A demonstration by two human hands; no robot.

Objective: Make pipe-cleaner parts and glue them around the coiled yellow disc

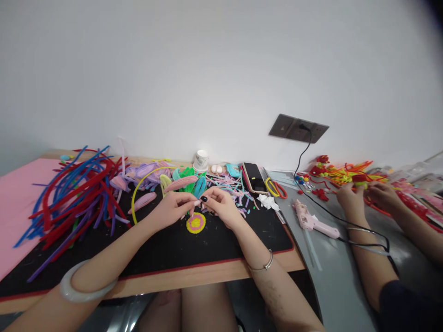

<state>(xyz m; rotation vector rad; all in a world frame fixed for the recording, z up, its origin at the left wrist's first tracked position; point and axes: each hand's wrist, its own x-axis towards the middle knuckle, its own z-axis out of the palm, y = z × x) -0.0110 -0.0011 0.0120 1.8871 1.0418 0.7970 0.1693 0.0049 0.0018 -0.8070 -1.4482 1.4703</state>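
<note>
Over the black mat (242,246), my left hand (175,208) and my right hand (222,207) meet fingertip to fingertip. Both are closed in a pinch. Whatever is between the fingers is too small to make out. Just below them lies a round yellow and pink coiled disc (195,223) made of fuzzy pipe cleaner. Behind my left hand is a pink petal-shaped loop piece (180,183), with a second pink petal piece (143,202) flat on the mat. Green pipe-cleaner loops (188,179) sit beyond my fingers. A long yellow pipe cleaner (133,203) curves at the left.
Red and blue pipe cleaners (79,189) heap at the left. Behind stands a paper cup (201,160). A phone (255,177), scissors (276,188) and crumpled tissue (268,202) lie rightward. A corded glue gun (313,222) rests on the grey table, near a co-worker's hands (351,200).
</note>
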